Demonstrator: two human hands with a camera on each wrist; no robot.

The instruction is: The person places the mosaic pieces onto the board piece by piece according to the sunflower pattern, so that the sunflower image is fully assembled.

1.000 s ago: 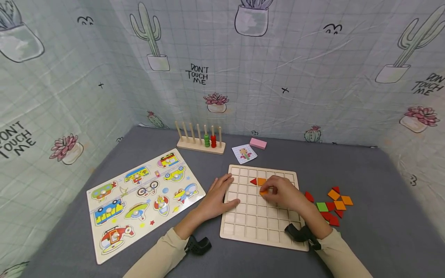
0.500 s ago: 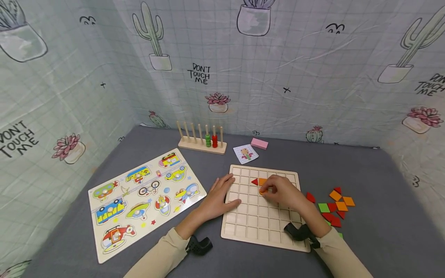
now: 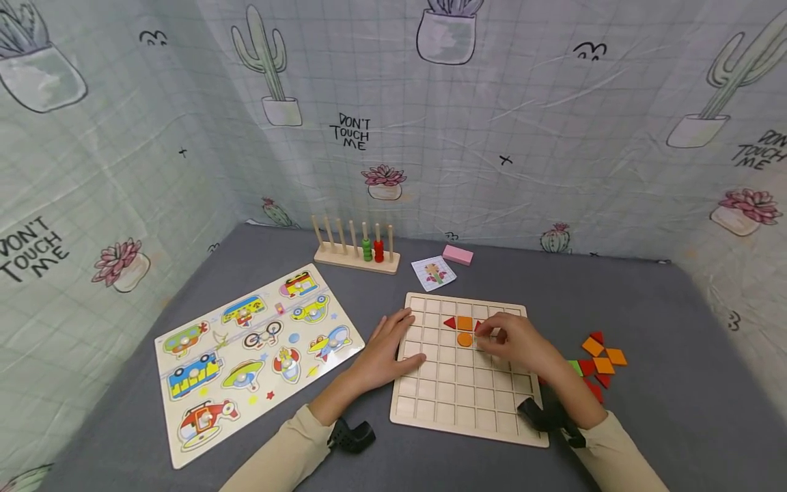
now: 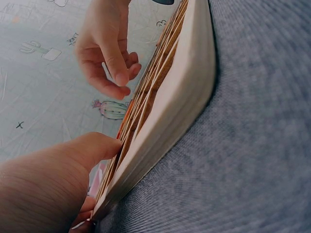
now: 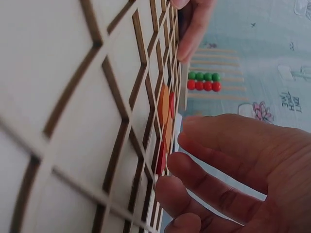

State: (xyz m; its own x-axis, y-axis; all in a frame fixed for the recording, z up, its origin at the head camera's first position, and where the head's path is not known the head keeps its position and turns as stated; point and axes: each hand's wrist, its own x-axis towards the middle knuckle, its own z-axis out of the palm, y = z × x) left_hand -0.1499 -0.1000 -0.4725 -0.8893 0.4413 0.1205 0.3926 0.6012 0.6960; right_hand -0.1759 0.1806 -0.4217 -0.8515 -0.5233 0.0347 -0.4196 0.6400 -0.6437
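My left hand (image 3: 384,352) rests at the left edge of the wooden grid board (image 3: 436,411), its thumb lying over the near grid squares, fingers extended along the side. An orange disc (image 3: 464,339) lies flat in one square, below an orange square tile (image 3: 464,323). Beside that tile sits a red triangle (image 3: 451,322) on the left. On its right a red piece (image 5: 161,158) is partly hidden by my right hand (image 3: 513,338) in the head view. That hand hovers close over the board with loosely bent fingers, and nothing is between them.
Loose tiles, red, orange and green (image 3: 604,365), lie right of the board. A picture card (image 3: 433,272) and pink block (image 3: 458,255) lie behind it. A wooden peg stand (image 3: 356,258) stands back left, and a vehicle puzzle (image 3: 258,362) lies at left.
My right hand has let go of the orange disc, which now lies in the square, and has drawn slightly to the right. The left hand stays in place.
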